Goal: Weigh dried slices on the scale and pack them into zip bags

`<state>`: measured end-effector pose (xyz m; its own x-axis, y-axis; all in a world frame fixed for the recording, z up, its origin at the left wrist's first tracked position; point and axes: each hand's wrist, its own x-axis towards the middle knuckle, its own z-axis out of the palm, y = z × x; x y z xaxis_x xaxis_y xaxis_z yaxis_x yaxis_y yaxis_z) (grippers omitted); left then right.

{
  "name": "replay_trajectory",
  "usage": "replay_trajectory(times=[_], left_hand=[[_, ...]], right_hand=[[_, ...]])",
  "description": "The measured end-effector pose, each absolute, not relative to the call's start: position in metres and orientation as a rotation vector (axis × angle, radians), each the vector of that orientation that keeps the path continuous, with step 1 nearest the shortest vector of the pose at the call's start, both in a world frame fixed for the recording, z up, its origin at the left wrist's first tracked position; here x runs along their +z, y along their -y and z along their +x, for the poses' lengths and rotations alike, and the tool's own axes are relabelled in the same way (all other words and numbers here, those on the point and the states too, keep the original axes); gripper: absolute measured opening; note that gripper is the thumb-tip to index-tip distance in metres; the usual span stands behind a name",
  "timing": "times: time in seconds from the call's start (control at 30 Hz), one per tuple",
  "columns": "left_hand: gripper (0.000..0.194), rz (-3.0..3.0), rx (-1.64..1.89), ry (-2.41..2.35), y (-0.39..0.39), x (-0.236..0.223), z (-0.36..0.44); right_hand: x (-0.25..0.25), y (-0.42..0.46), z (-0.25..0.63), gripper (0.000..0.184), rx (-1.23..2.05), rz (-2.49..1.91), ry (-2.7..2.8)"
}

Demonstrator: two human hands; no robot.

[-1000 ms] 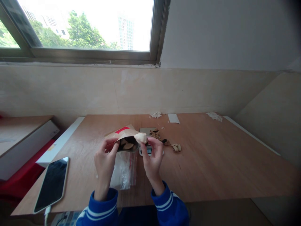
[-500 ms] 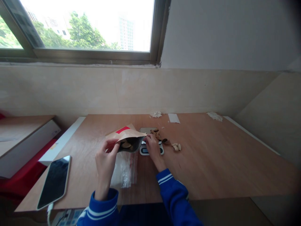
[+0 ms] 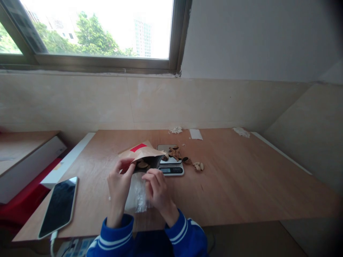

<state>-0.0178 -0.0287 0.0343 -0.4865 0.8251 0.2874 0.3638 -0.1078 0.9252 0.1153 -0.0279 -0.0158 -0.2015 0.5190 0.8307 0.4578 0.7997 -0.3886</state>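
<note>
My left hand (image 3: 118, 189) pinches the left side of a kraft paper bag (image 3: 146, 151) with a red patch; its mouth gapes toward me. Light dried slices (image 3: 142, 164) show inside against the dark lining. In front of the bag's lower lip is my right hand (image 3: 158, 189), fingers curled together. Whether it grips the lip or a small piece is hidden. Just behind sits a digital kitchen scale (image 3: 177, 170) bearing brown dried pieces (image 3: 174, 153). Under my hands lies a clear plastic bag (image 3: 140, 200).
Right of the scale lie a dark brown piece (image 3: 187, 161) and pale pieces (image 3: 198, 166). Crumpled tissue (image 3: 175, 130), a white packet (image 3: 196, 134) and another tissue (image 3: 241, 132) line the table's back. A phone (image 3: 59, 205) with a cable lies at the left.
My right hand has come away from the bag's right corner and the scale, moving left and toward me to the front of the bag mouth. My left hand keeps its hold.
</note>
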Motion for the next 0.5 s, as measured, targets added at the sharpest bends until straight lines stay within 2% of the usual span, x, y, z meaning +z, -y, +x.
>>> replay_trajectory(times=[0.23, 0.5], left_hand=[[0.026, 1.314, 1.614, -1.761, 0.03, 0.03, -0.02], [0.026, 1.306, 1.648, -1.769, 0.029, 0.03, -0.016]], right_hand=[[0.007, 0.024, 0.097, 0.037, 0.354, -0.935, 2.026], [0.016, 0.018, 0.104, 0.039, 0.587, -0.942, 1.938]])
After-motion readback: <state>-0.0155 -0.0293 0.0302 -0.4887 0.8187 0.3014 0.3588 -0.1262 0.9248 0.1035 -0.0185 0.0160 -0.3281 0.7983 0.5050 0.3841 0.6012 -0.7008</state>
